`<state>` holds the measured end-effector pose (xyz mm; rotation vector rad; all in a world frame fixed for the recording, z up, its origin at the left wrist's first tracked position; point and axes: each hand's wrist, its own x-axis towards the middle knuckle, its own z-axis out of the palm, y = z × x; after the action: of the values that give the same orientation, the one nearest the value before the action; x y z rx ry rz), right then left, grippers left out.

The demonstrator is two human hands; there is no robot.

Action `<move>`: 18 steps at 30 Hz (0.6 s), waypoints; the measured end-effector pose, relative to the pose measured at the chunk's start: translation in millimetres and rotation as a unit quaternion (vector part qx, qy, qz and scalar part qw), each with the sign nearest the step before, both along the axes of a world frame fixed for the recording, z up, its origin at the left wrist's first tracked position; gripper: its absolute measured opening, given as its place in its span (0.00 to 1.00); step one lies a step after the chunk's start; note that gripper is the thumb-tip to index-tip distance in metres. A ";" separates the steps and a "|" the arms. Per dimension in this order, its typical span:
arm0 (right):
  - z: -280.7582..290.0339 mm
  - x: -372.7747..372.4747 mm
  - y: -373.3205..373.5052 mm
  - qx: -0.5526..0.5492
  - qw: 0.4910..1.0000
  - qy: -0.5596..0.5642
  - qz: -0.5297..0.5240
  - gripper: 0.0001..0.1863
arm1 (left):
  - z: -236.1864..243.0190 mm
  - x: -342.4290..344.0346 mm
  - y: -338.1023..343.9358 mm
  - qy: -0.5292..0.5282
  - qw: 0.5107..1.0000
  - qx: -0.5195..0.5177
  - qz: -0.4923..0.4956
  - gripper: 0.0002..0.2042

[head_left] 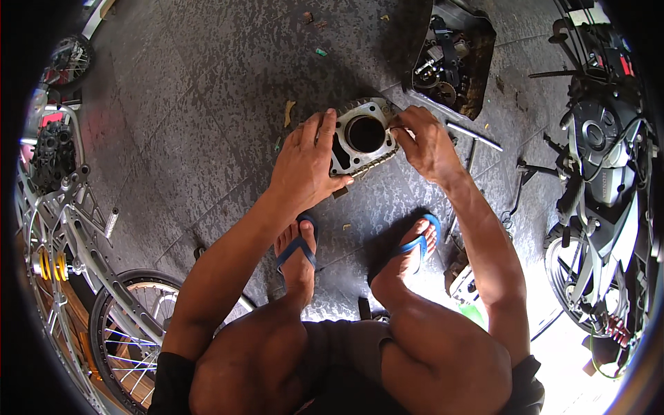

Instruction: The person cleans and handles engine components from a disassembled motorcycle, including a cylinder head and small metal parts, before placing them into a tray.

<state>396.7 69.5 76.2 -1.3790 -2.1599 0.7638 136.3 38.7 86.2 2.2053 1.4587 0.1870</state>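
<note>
On the dark floor in front of my feet sits an engine cylinder block (342,163), a metal piece with a round dark bore, a slot on its left side and cooling fins along its edges. My left hand (304,160) grips its left side, fingers along the far edge and thumb at the near corner. At the block's right edge, my right hand (423,142) has its thumb and fingers pinched together close to the top face. Whatever the pinch may hold is hidden or too small to make out.
A dark bin (484,69) of metal engine parts stands beyond my right hand. Near it on the floor lies a metal rod (474,136). A motorcycle (602,159) is at the right, and a bare frame (104,256) with a spoked wheel (131,332) at the left.
</note>
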 end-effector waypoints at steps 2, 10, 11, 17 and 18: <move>-1.2 0.1 -4.5 0.001 1.000 0.008 0.003 0.07 | -0.8 -1.4 -0.6 0.000 1.000 0.003 -0.001 0.59; -4.3 2.7 -16.9 0.010 1.000 0.003 -0.001 0.04 | 0.5 1.0 0.2 -0.005 1.000 0.003 0.001 0.59; -3.7 1.0 -18.8 0.015 1.000 0.000 -0.011 0.04 | 1.3 1.3 0.2 0.005 1.000 -0.002 0.001 0.59; -10.7 2.0 -20.6 0.033 0.999 0.006 -0.025 0.04 | 2.1 2.8 -0.2 0.010 1.000 -0.002 0.002 0.59; -11.5 2.1 -23.3 0.028 0.999 0.001 -0.020 0.04 | 1.6 2.4 0.1 0.013 1.000 -0.003 -0.001 0.59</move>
<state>398.8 46.2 64.7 -1.3879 -2.1297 0.6839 138.6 38.8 87.9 2.2125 1.4699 0.1538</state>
